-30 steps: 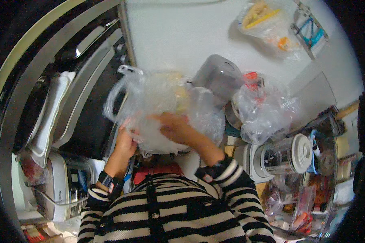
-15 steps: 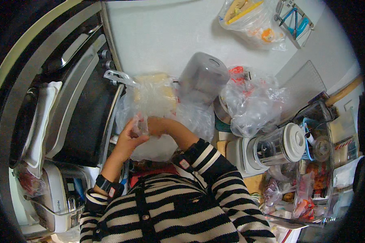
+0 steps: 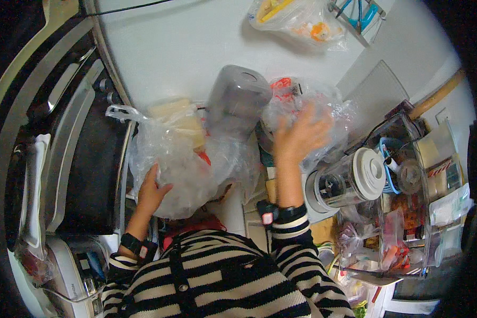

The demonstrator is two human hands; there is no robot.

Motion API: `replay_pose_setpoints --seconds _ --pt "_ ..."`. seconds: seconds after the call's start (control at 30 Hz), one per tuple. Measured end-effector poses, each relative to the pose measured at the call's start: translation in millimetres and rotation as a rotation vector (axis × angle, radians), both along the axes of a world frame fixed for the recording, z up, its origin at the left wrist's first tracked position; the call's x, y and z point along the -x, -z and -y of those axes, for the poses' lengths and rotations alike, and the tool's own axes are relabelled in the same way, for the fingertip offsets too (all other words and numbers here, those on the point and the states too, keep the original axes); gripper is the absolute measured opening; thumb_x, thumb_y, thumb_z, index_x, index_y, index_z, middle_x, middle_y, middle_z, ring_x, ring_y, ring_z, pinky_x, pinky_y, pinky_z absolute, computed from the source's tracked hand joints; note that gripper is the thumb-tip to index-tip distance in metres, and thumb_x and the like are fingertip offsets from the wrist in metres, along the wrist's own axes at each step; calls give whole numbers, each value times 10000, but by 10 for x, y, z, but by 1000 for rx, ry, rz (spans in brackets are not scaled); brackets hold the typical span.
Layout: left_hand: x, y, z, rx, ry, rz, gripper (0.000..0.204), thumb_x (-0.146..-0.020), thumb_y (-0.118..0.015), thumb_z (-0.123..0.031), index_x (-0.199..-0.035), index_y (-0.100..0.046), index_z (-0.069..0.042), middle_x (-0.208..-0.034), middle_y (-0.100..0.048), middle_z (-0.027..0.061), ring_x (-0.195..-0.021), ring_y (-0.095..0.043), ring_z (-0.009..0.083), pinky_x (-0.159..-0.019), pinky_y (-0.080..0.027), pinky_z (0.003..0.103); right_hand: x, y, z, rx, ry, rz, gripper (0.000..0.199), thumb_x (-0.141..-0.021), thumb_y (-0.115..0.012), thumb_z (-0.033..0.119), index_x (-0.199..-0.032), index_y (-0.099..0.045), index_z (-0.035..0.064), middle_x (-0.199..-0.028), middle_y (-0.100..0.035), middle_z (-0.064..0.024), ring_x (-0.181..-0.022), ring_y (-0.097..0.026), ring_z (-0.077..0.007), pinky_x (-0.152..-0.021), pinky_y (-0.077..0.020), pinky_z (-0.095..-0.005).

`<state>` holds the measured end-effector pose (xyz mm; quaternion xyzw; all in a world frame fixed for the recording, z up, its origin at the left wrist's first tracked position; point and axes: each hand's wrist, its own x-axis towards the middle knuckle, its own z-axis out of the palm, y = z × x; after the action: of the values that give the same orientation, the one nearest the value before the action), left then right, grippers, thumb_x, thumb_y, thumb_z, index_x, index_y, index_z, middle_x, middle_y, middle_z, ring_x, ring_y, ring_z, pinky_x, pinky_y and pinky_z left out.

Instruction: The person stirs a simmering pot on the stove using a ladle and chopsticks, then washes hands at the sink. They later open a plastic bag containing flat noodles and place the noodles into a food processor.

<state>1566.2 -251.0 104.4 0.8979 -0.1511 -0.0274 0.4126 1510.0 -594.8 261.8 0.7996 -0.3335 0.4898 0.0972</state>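
Note:
A clear plastic bag [image 3: 183, 169] with pale contents hard to make out is in front of me, its knotted-looking handle at the upper left. My left hand [image 3: 151, 192] is against the left side of that bag, thumb and forefinger apart; the other fingers are partly hidden. Farther right, my right hand [image 3: 301, 135] reaches over a crumpled clear bag [image 3: 331, 114] with red print. Its fingers are spread and slightly blurred, and I cannot tell whether they touch the plastic. Between the two bags stands a smoky-grey translucent container [image 3: 238, 100].
A black oven-like appliance [image 3: 87, 164] fills the left side. At the right are a blender-like jar [image 3: 350, 177] with a white lid and a rack [image 3: 426, 233] of packages. Another bag [image 3: 297, 26] hangs on the white wall.
My right hand has left the front bag and moved right to the crumpled bag, its fingers spreading. My left hand has lowered slightly along the bag's side. The view has shifted.

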Motion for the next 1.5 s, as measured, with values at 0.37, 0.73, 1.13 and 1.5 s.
replay_pose_setpoints --seconds 0.37,0.73,1.13,1.5 --pt "-59 -76 195 354 60 -174 815 -791 -700 -158 -1445 -222 -68 -1230 -504 108 -857 -539 171 -673 -464 271 5 658 -433 -380 -851 -345 419 -710 -576 21 -1122 -621 83 -954 -625 -166 -857 -588 -346 -741 -477 -403" --pt "115 -268 93 868 -170 -596 175 -843 -620 -97 -1017 -611 -88 -840 -648 32 -748 -607 143 -675 -491 275 -64 697 -1420 -458 -1772 -742 329 -770 -614 49 -1100 -603 52 -932 -653 -115 -846 -634 -282 -725 -509 -377" --pt "86 91 -259 1383 -261 -875 319 -938 -437 -299 -1112 -559 -61 -1018 -619 90 -942 -594 250 -764 -506 369 -338 1274 -1068 -880 -1170 -483 395 -819 -638 158 -1179 -542 27 -1000 -659 -155 -881 -643 -285 -772 -498 -391" --pt "-101 213 -440 1119 -541 -293 258 -849 -585 -199 -1065 -611 -60 -976 -648 52 -860 -609 220 -734 -500 346 -471 1273 -553 -1834 -1148 -243 165 -863 -560 135 -972 -637 39 -858 -662 -62 -780 -613 -144 -680 -474 -258"
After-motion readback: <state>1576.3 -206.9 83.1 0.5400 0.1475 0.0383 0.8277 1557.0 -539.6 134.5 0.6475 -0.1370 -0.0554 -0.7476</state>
